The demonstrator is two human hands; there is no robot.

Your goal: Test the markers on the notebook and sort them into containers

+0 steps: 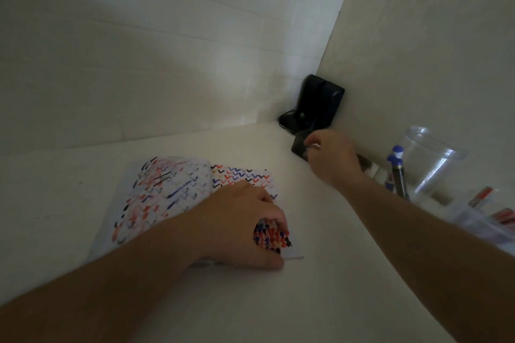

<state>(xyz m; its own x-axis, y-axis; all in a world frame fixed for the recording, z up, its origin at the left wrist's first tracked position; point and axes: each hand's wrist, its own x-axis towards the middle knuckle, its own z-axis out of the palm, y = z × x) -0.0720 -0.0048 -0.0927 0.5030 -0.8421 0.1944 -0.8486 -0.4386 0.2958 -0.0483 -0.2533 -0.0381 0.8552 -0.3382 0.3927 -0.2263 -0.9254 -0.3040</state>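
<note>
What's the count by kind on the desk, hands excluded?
Open notebook: 1
Markers standing by the cup: 2
Clear plastic cup: 1
Clear bag with red-labelled items: 1
Black device in the corner: 1
Total: 6

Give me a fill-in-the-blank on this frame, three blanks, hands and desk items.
The left hand rests on the open ____, whose pages are covered in marker test marks.
The right hand reaches toward the ____ corner of the desk, near a black device.
The transparent cup stands to the ____ of the blue-capped markers.

Missing words: notebook; far right; right
</note>
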